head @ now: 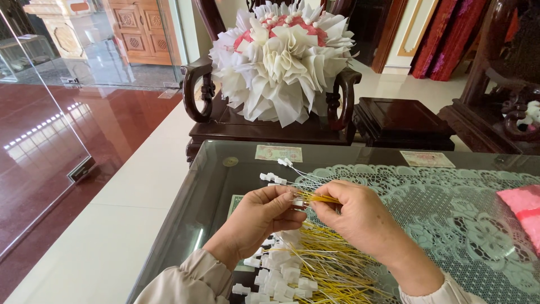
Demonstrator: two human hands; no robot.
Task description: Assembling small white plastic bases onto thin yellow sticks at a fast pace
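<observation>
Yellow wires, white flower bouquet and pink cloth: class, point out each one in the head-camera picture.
yellow wires [323, 198], head view, on the bunch pinched between both hands.
white flower bouquet [284, 56], head view, on a central petal.
pink cloth [523, 208], head view, on its upper left part.

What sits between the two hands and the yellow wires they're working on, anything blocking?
Nothing visible does. The left hand and right hand both pinch the small bunch of yellow wires directly. The pile of yellow wires with white connectors lies on the glass table just beneath the wrists, unobstructed.
</observation>
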